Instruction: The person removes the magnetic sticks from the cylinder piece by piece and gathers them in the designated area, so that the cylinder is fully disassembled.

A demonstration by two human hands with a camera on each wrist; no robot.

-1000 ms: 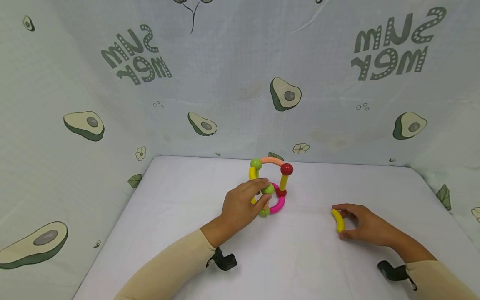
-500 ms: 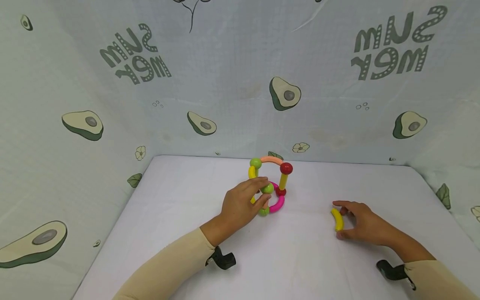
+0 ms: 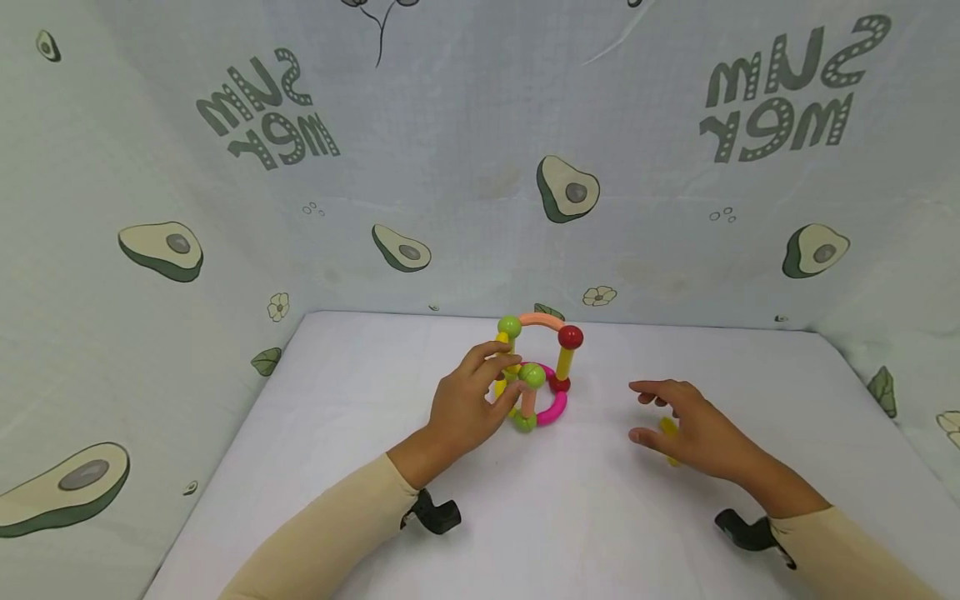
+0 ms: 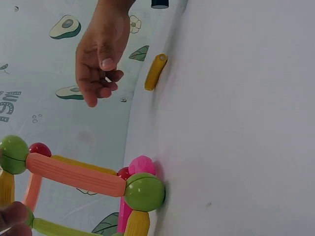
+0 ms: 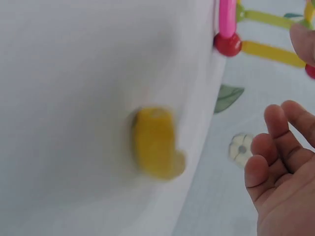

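A cube-like frame of magnetic sticks and balls stands near the table's middle, with a front green ball (image 3: 532, 375), a red ball (image 3: 571, 337) and a salmon stick (image 4: 76, 174). My left hand (image 3: 465, 404) is at its left side, fingers spread loosely around the front green ball; whether they touch it I cannot tell. To the right, a curved yellow magnetic stick (image 4: 156, 72) lies on the table. My right hand (image 3: 697, 429) is raised over that stick, fingers apart and holding nothing, and partly hides it in the head view.
A white cloth covers the table (image 3: 600, 517). Behind and beside it hangs a pale curtain (image 3: 465, 167) printed with avocados and lettering. Black camera mounts (image 3: 437, 512) stick out from both wrists.
My right hand has let go of the curved yellow stick and moved left and up, leaving it on the table. My left fingers have loosened and drawn back slightly from the green ball.
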